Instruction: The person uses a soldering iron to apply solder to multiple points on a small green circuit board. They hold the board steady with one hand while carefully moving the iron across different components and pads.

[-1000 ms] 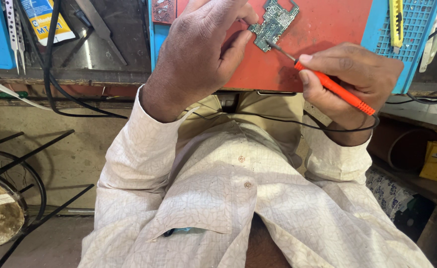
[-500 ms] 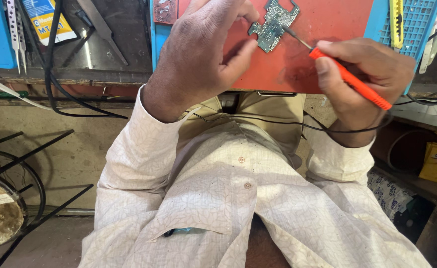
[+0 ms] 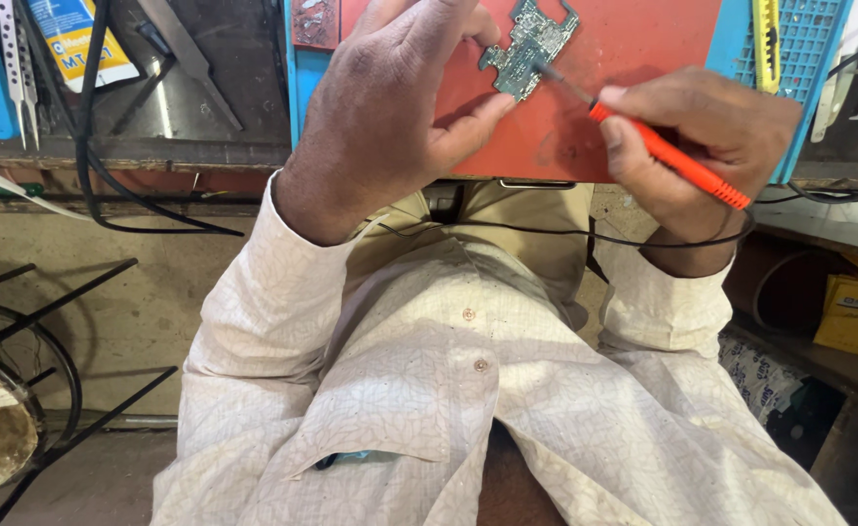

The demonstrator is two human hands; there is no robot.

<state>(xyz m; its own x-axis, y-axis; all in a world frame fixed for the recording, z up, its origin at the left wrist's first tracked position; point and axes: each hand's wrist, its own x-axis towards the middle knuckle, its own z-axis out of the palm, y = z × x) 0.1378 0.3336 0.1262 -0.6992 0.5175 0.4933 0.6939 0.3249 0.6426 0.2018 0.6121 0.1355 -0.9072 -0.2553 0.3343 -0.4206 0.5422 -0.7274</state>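
Circuit board (image 3: pixel 528 49): small, grey-green, irregular outline with notched edges. Lies flat on the red mat (image 3: pixel 624 88) at the far middle of the scene. Long axis runs from near-left to far-right, slightly tilted from the mat's edges; far end almost at the top border of the view.

Left hand (image 3: pixel 390 107): rests on the mat to the left of the board, fingers curled, thumb stretched toward the board's near-left corner and fingertips at its far-left edge, pinning it in place.

Right hand (image 3: pixel 707 131): closed in a pen-like grip around the orange screwdriver (image 3: pixel 668 156), right of the board.

Screwdriver: orange handle, thin dark metal shaft. Long axis runs from near-right to far-left; the tip points far-left and meets the board about its middle. Handle end sticks out past the hand on the right.

Mat: red, set on a blue-framed surface (image 3: pixel 290 73); near edge runs just above the person's lap.

Black cable (image 3: pixel 546 232): thin, crosses the lap between the two wrists, near side of the mat.

Yellow-handled tool (image 3: pixel 766 34): lies on a blue perforated tray (image 3: pixel 814 29), far right.

Tweezers (image 3: pixel 15 58): metal, far left, points toward the near side.

Shirt (image 3: pixel 429 390): pale, patterned, buttoned, fills the near half.
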